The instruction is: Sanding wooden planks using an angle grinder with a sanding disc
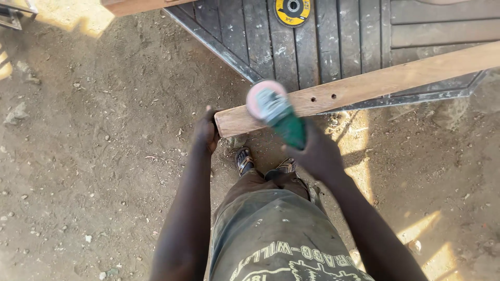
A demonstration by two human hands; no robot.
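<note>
The long wooden plank [364,86] lies slanted over a dark metal gate panel [333,41] on the sandy ground [94,156]. The left hand [206,131] is closed on the near end of the plank. The right hand [317,153] holds a green angle grinder [278,114], and its pink disc [260,96] sits on the plank, just beside that end. Beyond the plank, a yellow disc [292,10] lies on the gate panel. Two sandalled feet [263,164] stand just below the plank's end.
</note>
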